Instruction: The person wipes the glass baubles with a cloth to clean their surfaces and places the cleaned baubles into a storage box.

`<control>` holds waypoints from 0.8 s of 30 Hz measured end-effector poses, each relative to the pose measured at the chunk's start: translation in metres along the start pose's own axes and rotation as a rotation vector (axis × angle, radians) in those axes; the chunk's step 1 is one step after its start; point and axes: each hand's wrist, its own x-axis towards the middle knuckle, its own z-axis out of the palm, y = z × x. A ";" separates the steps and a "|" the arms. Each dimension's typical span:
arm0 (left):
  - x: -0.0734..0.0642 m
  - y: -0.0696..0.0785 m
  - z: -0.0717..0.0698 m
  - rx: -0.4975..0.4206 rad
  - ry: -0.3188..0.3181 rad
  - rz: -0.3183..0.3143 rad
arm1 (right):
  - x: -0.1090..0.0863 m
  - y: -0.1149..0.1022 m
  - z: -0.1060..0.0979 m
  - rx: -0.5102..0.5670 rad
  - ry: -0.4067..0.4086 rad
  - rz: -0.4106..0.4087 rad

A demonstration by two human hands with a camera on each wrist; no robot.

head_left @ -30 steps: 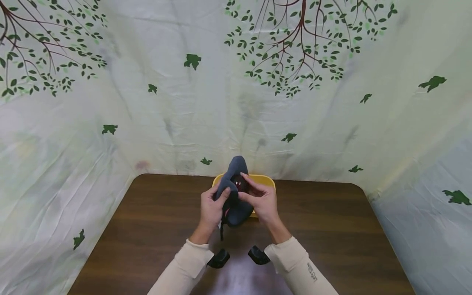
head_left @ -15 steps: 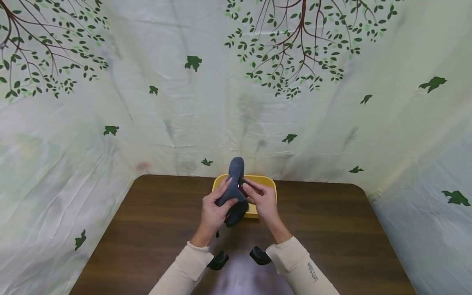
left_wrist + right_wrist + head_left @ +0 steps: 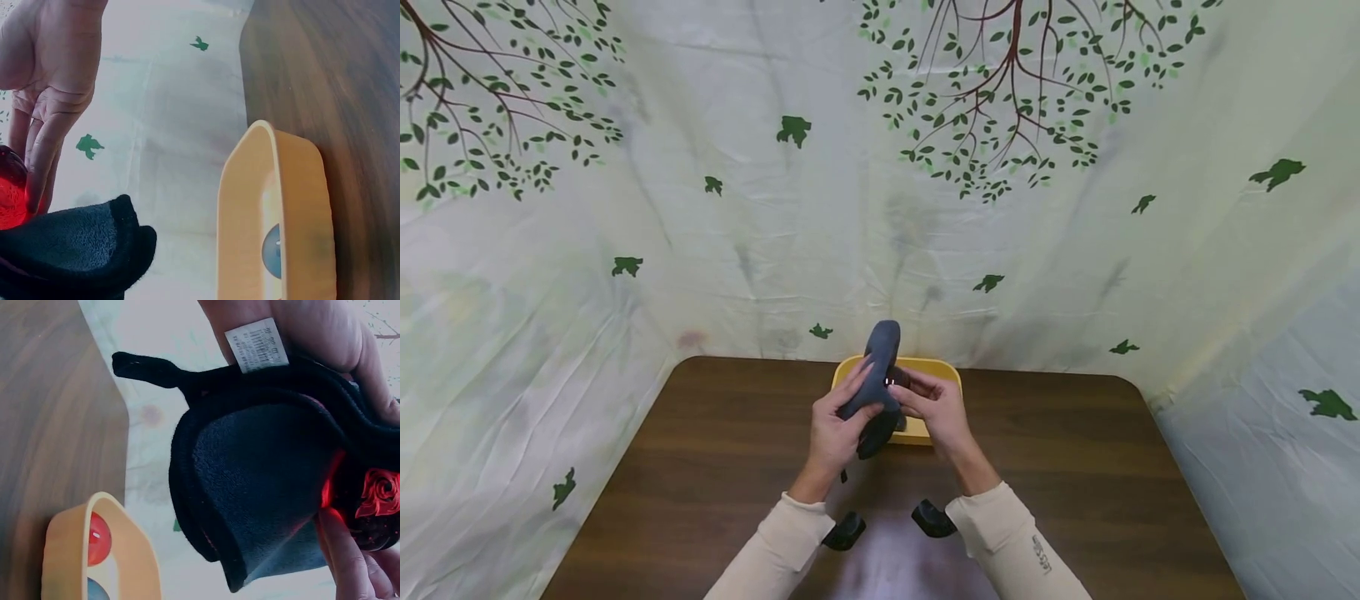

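In the head view my left hand grips a folded dark grey-blue cloth against the left side of a small shiny ball. My right hand pinches this ball from the right. Seen from the left wrist, the ball is glossy and red where light passes through it. The right wrist view shows the ball dark, with a red rose-like pattern, partly covered by the cloth. A hanging loop and a printed white label stick out from the cloth's edge.
Behind and below the hands, a yellow bin stands near the far table edge. A red ball and a grey-blue ball lie in it. Brown wooden table surrounds it, with a leaf-printed curtain behind.
The left hand has folded the cloth over more of the ball, and the cloth's lower flap has shifted left and narrowed. The right hand has turned the ball slightly, still pinching it.
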 end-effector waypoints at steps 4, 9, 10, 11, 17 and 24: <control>0.000 -0.002 -0.001 -0.016 0.028 0.004 | 0.001 0.004 -0.002 0.031 0.021 -0.006; 0.001 -0.002 -0.007 -0.007 0.082 -0.006 | 0.002 0.010 -0.006 0.069 0.072 -0.016; 0.001 -0.002 -0.010 -0.005 0.092 -0.007 | 0.002 0.012 -0.007 0.072 0.084 -0.016; 0.001 -0.002 -0.013 0.002 0.101 -0.005 | 0.002 0.013 -0.009 0.071 0.095 -0.019; 0.003 -0.010 -0.035 0.072 0.133 0.045 | 0.006 0.027 -0.026 0.066 0.132 -0.067; -0.001 -0.012 -0.066 0.221 0.119 0.043 | 0.014 0.049 -0.050 0.035 0.131 -0.120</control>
